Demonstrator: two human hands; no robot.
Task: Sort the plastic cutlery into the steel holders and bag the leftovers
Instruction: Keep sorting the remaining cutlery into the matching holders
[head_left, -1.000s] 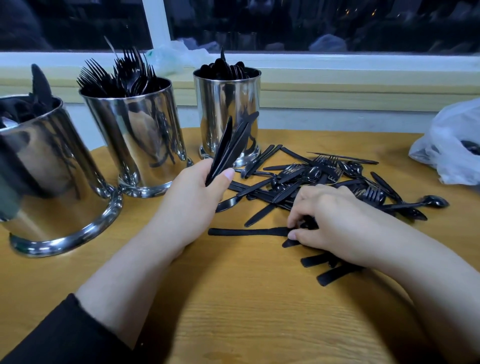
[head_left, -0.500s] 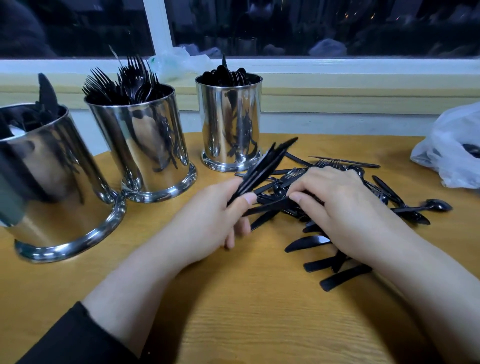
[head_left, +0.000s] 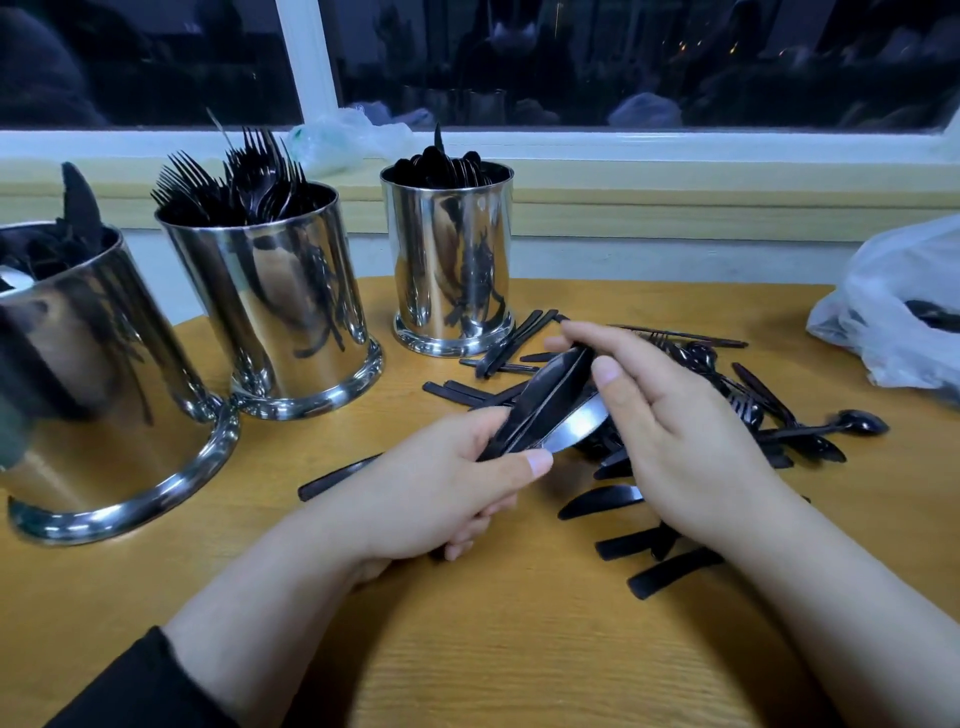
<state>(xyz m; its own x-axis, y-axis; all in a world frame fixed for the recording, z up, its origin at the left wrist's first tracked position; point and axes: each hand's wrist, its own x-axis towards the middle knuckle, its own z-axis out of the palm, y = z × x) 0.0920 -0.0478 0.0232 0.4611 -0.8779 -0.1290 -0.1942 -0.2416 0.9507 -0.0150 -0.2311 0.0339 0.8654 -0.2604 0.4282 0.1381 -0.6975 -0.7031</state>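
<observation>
A round-edged wooden tabletop (head_left: 519, 649) stands against a pale wall below a wide window (head_left: 623, 62) with a white frame (head_left: 306, 57) and a pale yellow-green sill (head_left: 727, 187). Outside is dark, with small lights glinting in the glass.

There were three shiny steel holders (head_left: 449, 260), two hands (head_left: 441, 483), one white bag (head_left: 904, 312), and too many black forks, spoons and knives (head_left: 810, 431) to count.
</observation>
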